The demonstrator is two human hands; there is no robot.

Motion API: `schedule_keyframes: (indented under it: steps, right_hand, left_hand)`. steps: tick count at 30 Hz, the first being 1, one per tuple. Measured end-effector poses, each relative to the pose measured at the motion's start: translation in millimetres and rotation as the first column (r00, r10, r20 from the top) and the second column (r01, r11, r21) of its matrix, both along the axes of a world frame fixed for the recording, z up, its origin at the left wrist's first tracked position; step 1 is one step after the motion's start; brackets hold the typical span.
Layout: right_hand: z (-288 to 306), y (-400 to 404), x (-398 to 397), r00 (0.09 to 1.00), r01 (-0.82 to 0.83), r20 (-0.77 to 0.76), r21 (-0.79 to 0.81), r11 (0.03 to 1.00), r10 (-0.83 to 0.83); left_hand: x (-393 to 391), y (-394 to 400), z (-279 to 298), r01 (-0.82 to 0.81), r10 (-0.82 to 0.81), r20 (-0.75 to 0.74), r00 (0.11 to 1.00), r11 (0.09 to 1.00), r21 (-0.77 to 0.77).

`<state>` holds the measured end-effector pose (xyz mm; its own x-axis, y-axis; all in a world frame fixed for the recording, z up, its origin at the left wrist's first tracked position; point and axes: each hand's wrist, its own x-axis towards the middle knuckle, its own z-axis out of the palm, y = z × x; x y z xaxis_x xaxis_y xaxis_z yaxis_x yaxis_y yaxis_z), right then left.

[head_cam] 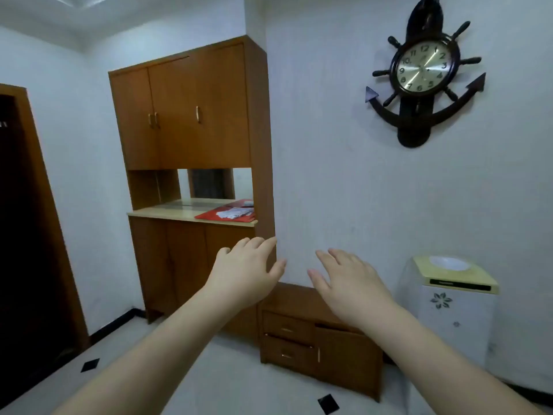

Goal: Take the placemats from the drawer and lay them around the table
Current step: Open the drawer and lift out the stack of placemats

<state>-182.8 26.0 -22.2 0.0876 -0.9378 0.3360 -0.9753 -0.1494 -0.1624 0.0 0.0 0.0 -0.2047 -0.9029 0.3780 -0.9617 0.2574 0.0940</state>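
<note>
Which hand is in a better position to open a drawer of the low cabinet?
Probably the right hand. It hangs open above the low cabinet, whose two drawers are shut. The left hand, also open, is before the tall cupboard, further left. Neither touches anything yet.

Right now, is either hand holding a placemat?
No. The left hand and the right hand are both empty, fingers spread in the air in front of the low drawer cabinet.
</note>
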Motion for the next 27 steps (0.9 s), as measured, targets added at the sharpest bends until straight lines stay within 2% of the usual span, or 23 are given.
schedule_keyframes:
  steps: [7,12,18,27]
  right_hand:
    - [-14.1,-89.1,-50.2,0.998,0.012,-0.057,-0.003,1.000,-0.012]
    - [-25.5,-143.2,-53.4,0.998,-0.020,-0.061,0.026,0.999,0.021]
    - [-51.0,-212.3,-24.2,0.997,-0.062,-0.039,0.041,0.997,0.063]
    - [-95.8,-341.1,69.0,0.996,-0.070,-0.046,0.071,0.995,0.074]
  left_hand:
    - [-37.5,-83.3,-15.8,-0.016,0.018,0.084,0.996,1.000,-0.027]
    - [-41.5,-131.7,-36.8,-0.023,0.026,0.112,0.993,0.999,-0.033]
    - [-15.9,-194.7,-61.9,-0.018,0.026,0.108,0.994,0.997,-0.074]
    - [80.6,-318.7,-112.4,-0.011,0.019,0.097,0.995,0.996,-0.086]
